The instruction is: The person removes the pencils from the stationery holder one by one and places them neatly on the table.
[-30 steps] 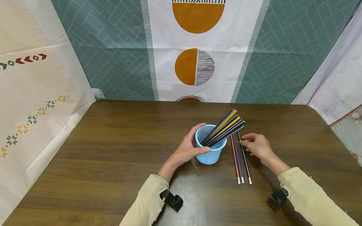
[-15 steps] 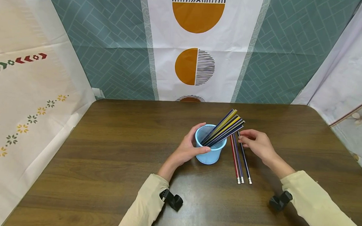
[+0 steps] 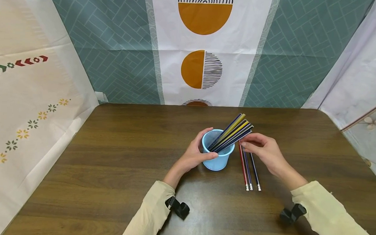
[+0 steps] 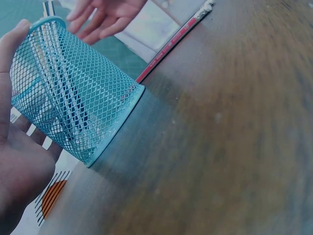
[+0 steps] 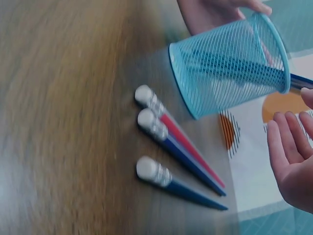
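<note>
A light blue mesh pencil cup (image 3: 218,163) stands upright, a bundle of dark, blue and yellow pencils (image 3: 230,136) leaning out to the right. My left hand (image 3: 193,153) grips it from the left, thumb across the front. Right of the cup lie a red pencil (image 3: 244,169), a blue pencil (image 3: 248,174) and a dark blue pencil (image 3: 255,173), white erasers toward me. My right hand (image 3: 269,154) hovers over their far ends, close to the bundle. Its fingers (image 5: 286,144) look loosely extended in the right wrist view, and no pencil shows between them.
A brown wooden table (image 3: 126,157) bears everything. Behind it hangs a green and white patterned cloth (image 3: 115,51), with pale cloths at both sides. Each wrist wears a black camera, as on the left wrist camera (image 3: 178,208).
My right hand has moved left from beside the dark blue pencil, across the tabletop pencils' far ends toward the cup. My left hand and the cup stay in place.
</note>
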